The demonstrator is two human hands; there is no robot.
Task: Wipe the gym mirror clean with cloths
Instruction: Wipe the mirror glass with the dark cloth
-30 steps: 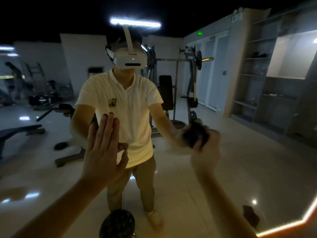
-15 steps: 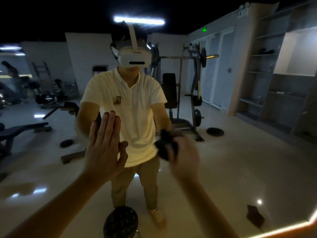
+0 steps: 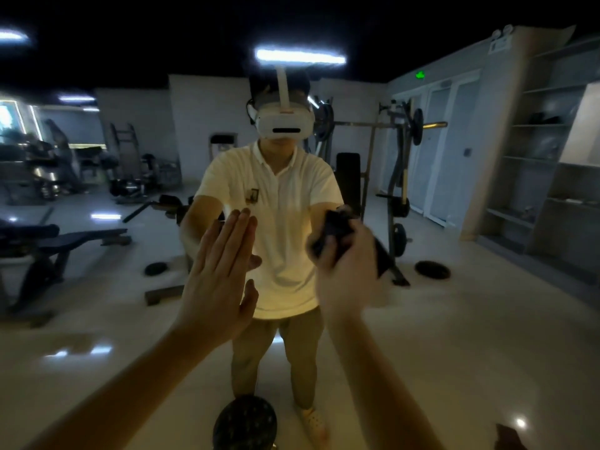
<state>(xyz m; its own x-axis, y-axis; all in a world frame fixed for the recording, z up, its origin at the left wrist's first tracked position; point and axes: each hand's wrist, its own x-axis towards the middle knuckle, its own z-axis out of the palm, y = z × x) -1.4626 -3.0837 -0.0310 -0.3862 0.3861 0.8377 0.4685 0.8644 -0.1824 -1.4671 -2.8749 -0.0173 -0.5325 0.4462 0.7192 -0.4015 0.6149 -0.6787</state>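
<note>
the large wall-mounted glass gym mirror (image 3: 454, 319) spans the view ahead of both hands and reflects the person and the room. the left hand (image 3: 220, 280) lies flat on the glass, fingers straight and pressed together, thumb apart; this appears to brace the body while the other arm works. the right hand (image 3: 347, 277), just right of the left hand at about its height, is curled round a crumpled dark cloth (image 3: 334, 232) and holds it against the glass. its outline is blurred. wiping is judged under way; streaks cannot be assessed.
</note>
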